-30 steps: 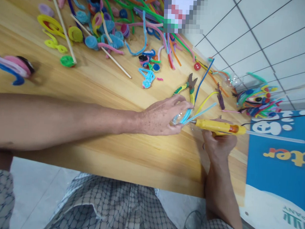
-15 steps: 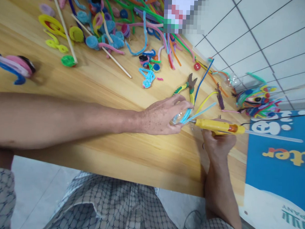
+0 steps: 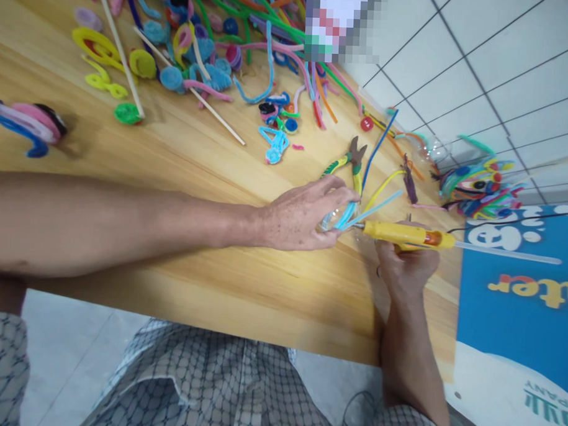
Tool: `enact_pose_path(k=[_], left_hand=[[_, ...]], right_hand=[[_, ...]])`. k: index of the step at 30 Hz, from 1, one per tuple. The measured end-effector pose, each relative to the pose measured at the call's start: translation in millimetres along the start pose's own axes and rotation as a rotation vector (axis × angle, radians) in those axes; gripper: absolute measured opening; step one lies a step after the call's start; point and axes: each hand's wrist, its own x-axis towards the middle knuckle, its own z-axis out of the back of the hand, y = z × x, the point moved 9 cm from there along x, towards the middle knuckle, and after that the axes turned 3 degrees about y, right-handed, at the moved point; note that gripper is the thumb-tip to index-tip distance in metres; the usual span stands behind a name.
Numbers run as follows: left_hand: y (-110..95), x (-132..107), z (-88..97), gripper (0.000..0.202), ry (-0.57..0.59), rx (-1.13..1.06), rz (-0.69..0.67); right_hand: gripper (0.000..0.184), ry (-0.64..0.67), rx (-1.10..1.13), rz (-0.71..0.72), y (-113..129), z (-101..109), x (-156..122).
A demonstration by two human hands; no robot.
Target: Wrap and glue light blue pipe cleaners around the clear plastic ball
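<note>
My left hand [image 3: 302, 217] pinches a small piece made of light blue pipe cleaner [image 3: 346, 216] against the wooden table [image 3: 183, 166]; its strands stick out to the right. My right hand [image 3: 406, 267] is wrapped round the handle of a yellow glue gun [image 3: 404, 236]. The gun's nozzle touches the blue piece right at my left fingertips. A clear glue stick [image 3: 506, 252] juts out of the gun's back.
Green-handled pliers [image 3: 351, 159] lie just behind my left hand. Many coloured pipe cleaners [image 3: 252, 56], wooden sticks [image 3: 117, 45] and curled shapes cover the far table. A colourful bundle [image 3: 480, 186] sits at the right, beside a blue box [image 3: 518, 289]. White tiles lie beyond the table.
</note>
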Motion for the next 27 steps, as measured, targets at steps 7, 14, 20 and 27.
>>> enact_pose_path(k=[7,14,20,27], left_hand=[[-0.5,-0.3,-0.3,0.056,0.002,0.003,0.001],[-1.2,0.1,0.1,0.056,0.006,0.006,0.001],[-1.5,0.5,-0.1,0.056,0.015,0.009,0.014],[-1.4,-0.1,0.4,0.058,0.015,0.015,0.004]], right_hand=[[0.012,0.016,-0.002,0.015,6.7,-1.0,2.2],[0.012,0.008,0.014,0.047,7.9,-0.6,1.8],[0.012,0.006,-0.01,0.002,5.0,-0.2,1.9],[0.012,-0.015,-0.004,0.011,6.6,1.9,2.6]])
